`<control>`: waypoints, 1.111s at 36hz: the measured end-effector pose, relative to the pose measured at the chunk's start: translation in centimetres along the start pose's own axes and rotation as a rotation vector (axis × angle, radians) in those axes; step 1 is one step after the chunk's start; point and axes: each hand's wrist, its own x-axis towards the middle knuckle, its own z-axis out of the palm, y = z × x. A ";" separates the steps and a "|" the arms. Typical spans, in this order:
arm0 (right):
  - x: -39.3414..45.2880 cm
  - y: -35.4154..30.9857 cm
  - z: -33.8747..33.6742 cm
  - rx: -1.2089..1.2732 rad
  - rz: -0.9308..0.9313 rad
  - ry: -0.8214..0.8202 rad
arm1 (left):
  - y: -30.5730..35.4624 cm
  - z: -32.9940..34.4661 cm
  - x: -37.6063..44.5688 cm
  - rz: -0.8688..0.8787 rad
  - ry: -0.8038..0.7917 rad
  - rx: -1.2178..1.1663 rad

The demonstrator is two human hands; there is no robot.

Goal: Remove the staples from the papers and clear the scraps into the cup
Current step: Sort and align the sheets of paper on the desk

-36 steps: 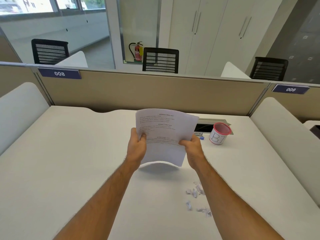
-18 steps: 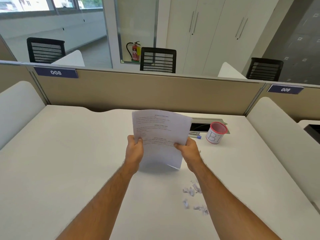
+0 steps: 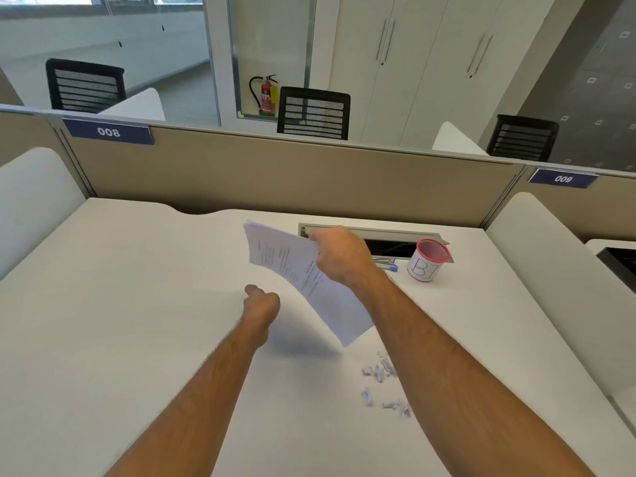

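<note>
Above desk, right hand [image 3: 339,256] holding tilted papers [image 3: 296,270]

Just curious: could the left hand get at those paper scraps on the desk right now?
Probably yes: the left hand holds nothing, and bare desk lies between it and the scraps, though the right forearm hangs close beside them.

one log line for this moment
right hand: grips papers | left hand: curled, empty | scraps: on desk | cup: upright

white desk [image 3: 137,304] | beige partition [image 3: 275,173] | black mesh chairs [image 3: 313,113] | white cabinets [image 3: 430,56] | daylit windows [image 3: 86,1]
</note>
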 end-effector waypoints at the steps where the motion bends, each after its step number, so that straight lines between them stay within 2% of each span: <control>1: 0.1 -0.4 0.2 -0.028 -0.003 -0.025 | -0.2 -0.1 -0.1 0.005 0.005 0.016; 5: 0.4 -1.2 2.0 -0.086 -0.004 -0.077 | -0.5 -0.6 -0.4 0.015 0.025 0.058; 12: 0.5 -1.5 4.3 -0.032 0.018 -0.128 | -1.7 -1.7 0.0 0.020 0.007 0.032; 32: 0.9 -0.9 3.3 0.058 0.113 -0.142 | -1.4 -0.6 0.8 0.036 -0.034 -0.014; 37: 1.4 0.1 2.4 0.192 0.195 -0.054 | -1.1 -0.9 1.2 0.052 -0.053 -0.080; 40: 1.8 1.4 2.0 0.455 0.252 -0.034 | -1.0 -1.5 1.8 0.051 -0.091 -0.151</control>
